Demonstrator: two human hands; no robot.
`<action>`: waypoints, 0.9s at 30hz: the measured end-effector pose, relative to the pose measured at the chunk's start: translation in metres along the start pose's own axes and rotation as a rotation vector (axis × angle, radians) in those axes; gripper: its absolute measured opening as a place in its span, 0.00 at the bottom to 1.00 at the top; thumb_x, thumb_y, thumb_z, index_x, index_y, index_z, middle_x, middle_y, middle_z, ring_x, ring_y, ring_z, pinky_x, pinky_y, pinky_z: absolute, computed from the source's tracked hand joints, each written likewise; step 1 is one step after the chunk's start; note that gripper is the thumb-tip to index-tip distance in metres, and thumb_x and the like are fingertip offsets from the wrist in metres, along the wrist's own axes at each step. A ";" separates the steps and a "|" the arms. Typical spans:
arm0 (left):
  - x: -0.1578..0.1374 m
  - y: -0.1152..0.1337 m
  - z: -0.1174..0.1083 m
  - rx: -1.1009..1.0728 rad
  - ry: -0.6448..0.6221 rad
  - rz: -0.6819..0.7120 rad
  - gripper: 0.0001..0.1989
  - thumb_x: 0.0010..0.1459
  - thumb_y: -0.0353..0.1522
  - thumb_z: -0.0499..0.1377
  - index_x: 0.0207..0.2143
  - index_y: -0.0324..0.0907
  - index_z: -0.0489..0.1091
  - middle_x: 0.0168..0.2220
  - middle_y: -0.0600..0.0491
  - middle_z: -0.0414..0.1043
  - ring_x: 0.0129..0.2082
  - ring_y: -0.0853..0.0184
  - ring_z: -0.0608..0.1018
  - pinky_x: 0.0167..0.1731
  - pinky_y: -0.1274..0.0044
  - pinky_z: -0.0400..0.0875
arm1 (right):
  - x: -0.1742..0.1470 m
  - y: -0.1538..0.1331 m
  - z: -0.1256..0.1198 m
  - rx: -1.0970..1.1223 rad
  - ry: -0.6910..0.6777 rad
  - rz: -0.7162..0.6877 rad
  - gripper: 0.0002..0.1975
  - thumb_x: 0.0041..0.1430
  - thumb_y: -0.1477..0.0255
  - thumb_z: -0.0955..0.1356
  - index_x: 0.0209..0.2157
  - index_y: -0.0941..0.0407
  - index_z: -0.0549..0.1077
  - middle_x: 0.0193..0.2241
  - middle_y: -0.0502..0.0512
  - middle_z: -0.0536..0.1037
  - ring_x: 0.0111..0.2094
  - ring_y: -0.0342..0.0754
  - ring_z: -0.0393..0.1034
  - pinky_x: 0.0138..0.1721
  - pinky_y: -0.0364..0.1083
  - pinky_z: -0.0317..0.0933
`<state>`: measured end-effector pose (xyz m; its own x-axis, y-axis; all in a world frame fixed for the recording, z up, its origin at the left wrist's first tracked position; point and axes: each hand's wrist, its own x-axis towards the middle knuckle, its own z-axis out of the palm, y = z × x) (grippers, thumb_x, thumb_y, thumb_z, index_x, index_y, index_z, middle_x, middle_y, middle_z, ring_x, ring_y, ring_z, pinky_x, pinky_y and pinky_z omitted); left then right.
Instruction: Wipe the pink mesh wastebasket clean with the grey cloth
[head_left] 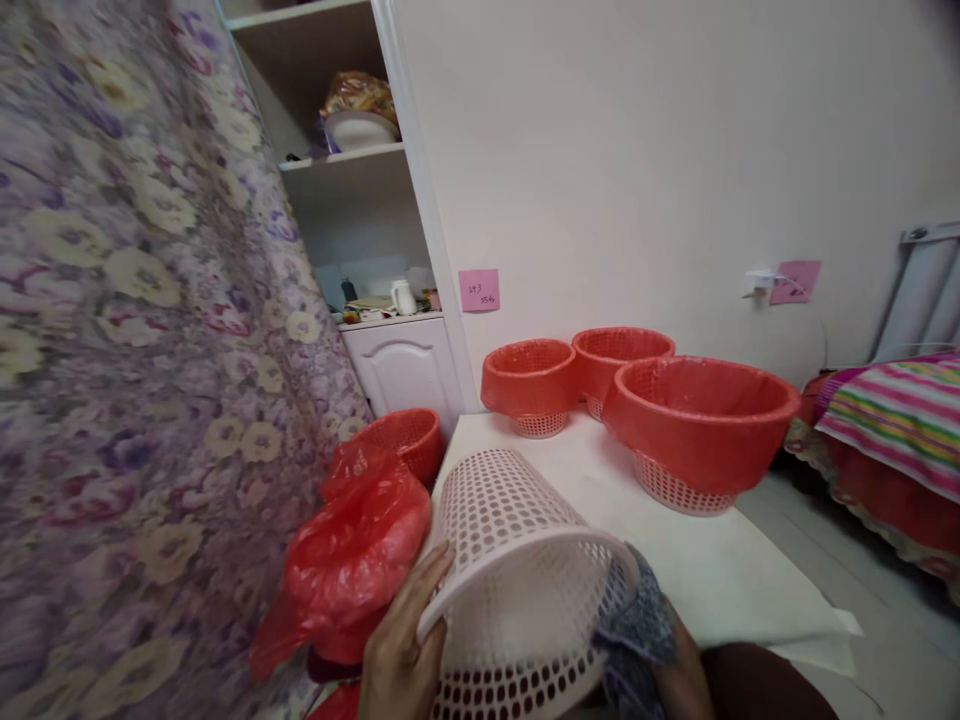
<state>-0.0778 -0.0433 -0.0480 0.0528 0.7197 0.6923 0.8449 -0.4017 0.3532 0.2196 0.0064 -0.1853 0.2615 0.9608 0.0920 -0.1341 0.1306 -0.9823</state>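
A pale pink perforated plastic basket (517,500) lies tilted on its side above the near part of the table, its open mouth facing me. My left hand (405,640) grips the rim on the left, thumb and fingers on either side of it. At the right side of the rim, my right hand (684,665) holds a grey-blue cloth (641,615) against the basket wall. The cloth hides most of the right fingers. Part of the cloth shows inside the mouth.
Several baskets lined with red plastic bags stand around: a large one (705,420) at right, two smaller ones (529,375) behind. Red bags (360,540) and another red basket (409,435) sit left of the white table (720,570). A floral curtain (150,400) hangs at left.
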 end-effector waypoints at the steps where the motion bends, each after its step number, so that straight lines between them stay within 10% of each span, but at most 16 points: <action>1: -0.001 0.000 -0.002 -0.016 0.009 -0.045 0.24 0.57 0.26 0.53 0.56 0.46 0.67 0.56 0.48 0.72 0.57 0.60 0.73 0.54 0.63 0.67 | 0.002 -0.014 0.002 0.038 -0.009 0.018 0.22 0.51 0.59 0.69 0.45 0.55 0.72 0.41 0.60 0.81 0.46 0.59 0.74 0.47 0.55 0.68; 13: 0.004 0.022 0.012 -0.129 -0.016 -0.013 0.35 0.49 0.16 0.49 0.57 0.48 0.65 0.58 0.51 0.69 0.59 0.64 0.69 0.59 0.64 0.64 | 0.039 -0.111 -0.001 -0.570 -0.124 -0.859 0.22 0.55 0.71 0.66 0.52 0.52 0.67 0.45 0.59 0.74 0.45 0.57 0.66 0.45 0.53 0.62; 22: 0.002 -0.005 0.017 -0.165 0.006 -0.112 0.31 0.51 0.18 0.50 0.56 0.47 0.67 0.57 0.50 0.71 0.58 0.61 0.70 0.59 0.60 0.63 | 0.033 -0.053 0.005 -0.283 -0.032 -0.119 0.28 0.45 0.60 0.70 0.50 0.52 0.68 0.44 0.55 0.78 0.44 0.56 0.72 0.46 0.50 0.65; 27: 0.004 -0.009 0.019 -0.217 0.026 -0.142 0.30 0.51 0.20 0.51 0.55 0.48 0.68 0.57 0.51 0.71 0.58 0.60 0.70 0.59 0.60 0.62 | 0.019 -0.008 0.006 -0.128 -0.030 0.029 0.24 0.46 0.55 0.69 0.42 0.54 0.70 0.40 0.57 0.81 0.41 0.57 0.75 0.40 0.50 0.69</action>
<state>-0.0755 -0.0264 -0.0606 -0.0742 0.7641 0.6408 0.7089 -0.4115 0.5728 0.2194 0.0249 -0.1749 0.2300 0.9710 0.0660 -0.0174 0.0720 -0.9973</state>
